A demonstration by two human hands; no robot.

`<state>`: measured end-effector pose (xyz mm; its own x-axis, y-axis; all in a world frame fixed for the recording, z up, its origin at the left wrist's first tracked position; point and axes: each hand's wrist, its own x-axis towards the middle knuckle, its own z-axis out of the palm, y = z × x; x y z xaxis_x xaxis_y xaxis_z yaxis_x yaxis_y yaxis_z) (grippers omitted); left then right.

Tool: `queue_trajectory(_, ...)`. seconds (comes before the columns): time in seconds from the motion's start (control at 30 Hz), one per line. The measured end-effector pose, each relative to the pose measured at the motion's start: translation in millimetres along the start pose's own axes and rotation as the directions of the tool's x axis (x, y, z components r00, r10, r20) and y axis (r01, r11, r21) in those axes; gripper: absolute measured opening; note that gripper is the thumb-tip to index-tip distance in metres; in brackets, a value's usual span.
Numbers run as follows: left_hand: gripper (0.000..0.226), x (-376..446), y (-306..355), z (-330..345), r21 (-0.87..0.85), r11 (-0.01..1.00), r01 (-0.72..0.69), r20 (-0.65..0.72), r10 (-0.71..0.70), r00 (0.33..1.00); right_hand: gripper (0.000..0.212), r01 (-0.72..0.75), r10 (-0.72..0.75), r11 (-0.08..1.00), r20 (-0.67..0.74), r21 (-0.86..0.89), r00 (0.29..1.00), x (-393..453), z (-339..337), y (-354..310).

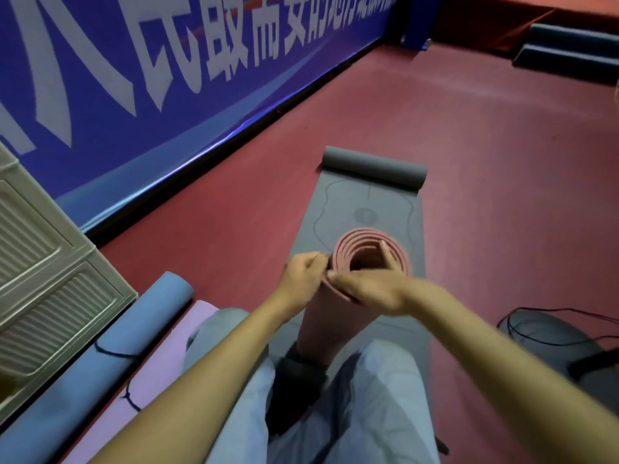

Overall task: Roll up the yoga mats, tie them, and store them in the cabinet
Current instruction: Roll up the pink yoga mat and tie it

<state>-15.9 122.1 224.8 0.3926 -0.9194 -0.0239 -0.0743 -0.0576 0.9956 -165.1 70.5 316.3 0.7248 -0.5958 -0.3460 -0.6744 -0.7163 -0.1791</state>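
A rolled pink yoga mat [368, 244] stands on end between my knees, its spiral end facing up. My right hand [371, 289] grips its upper rim, fingers curled into the hollow. My left hand [303, 272] pinches at the mat's left edge; whether it holds a string I cannot tell. Under it lies a grey yoga mat [365, 202], flat with its far end curled into a roll [373, 165]. At the left lie a rolled blue mat [110, 349] and a rolled lilac mat [157, 373], each tied with dark string. The beige cabinet [40, 279] stands beside them.
A blue banner barrier [167, 105] runs along the left of the red floor [485, 162]. A dark bag with black cables [552, 336] lies at the right. Dark steps [569, 48] stand far right. My legs in pale trousers fill the bottom.
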Motion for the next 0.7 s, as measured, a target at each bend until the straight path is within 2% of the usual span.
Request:
queue_trajectory(0.03,0.028,-6.0,-8.8,-2.0,-0.1,0.994,0.05,-0.024,-0.053,0.998,0.071,0.008,-0.008,0.999,-0.004,0.047,1.0,-0.6,10.3,-5.7)
queue_trajectory(0.07,0.03,-8.9,-14.1,-4.6,-0.182,0.981,0.068,-0.051,-0.079,0.996,0.078,0.008,-0.006,0.999,-0.068,0.033,0.998,0.9,18.0,-11.1)
queue_trajectory(0.1,0.031,-9.1,-15.2,-7.5,-0.232,0.971,0.063,-0.086,-0.085,0.993,0.08,-0.002,0.0,1.0,-0.153,-0.016,0.988,4.5,22.2,-16.4)
queue_trajectory(0.17,0.033,-6.0,-8.3,-14.1,-0.234,0.971,0.052,-0.154,-0.09,0.984,0.077,-0.03,-0.006,0.985,-0.207,-0.171,0.978,11.0,28.5,-27.0)
queue_trajectory(0.23,0.035,1.0,-0.2,-22.8,-0.184,0.981,0.067,-0.16,-0.097,0.982,0.064,-0.053,-0.014,0.959,-0.234,-0.279,0.972,17.5,28.0,-35.4)
queue_trajectory(0.3,0.039,4.8,-0.5,-34.7,-0.186,0.977,0.108,-0.122,-0.132,0.984,0.041,-0.057,-0.024,0.955,-0.268,-0.291,0.963,25.0,18.6,-34.2)
queue_trajectory(0.37,0.045,3.6,0.0,-53.1,-0.229,0.965,0.125,-0.102,-0.151,0.983,0.036,-0.045,-0.04,0.948,-0.259,-0.315,0.965,29.0,4.2,-28.5)
queue_trajectory(0.47,0.048,1.4,-18.0,-97.3,-0.243,0.962,0.127,-0.245,-0.188,0.951,0.033,-0.001,-0.115,0.93,-0.292,-0.368,0.949,31.1,-13.3,-31.8)
queue_trajectory(0.53,0.045,-8.9,-49.7,-135.7,-0.224,0.955,0.195,-0.388,-0.271,0.881,0.027,0.033,-0.169,0.908,-0.292,-0.418,0.941,34.2,-11.4,-46.3)
queue_trajectory(0.6,0.038,-28.7,-95.7,-174.6,-0.197,0.921,0.336,-0.494,-0.389,0.777,0.021,0.091,-0.205,0.897,-0.224,-0.434,0.953,38.8,5.5,-70.2)
queue_trajectory(0.7,0.034,-70.8,-175.4,-224.6,-0.15,0.789,0.595,-0.541,-0.57,0.619,0.023,0.197,-0.299,0.887,-0.193,-0.418,0.935,57.3,34.5,-104.8)
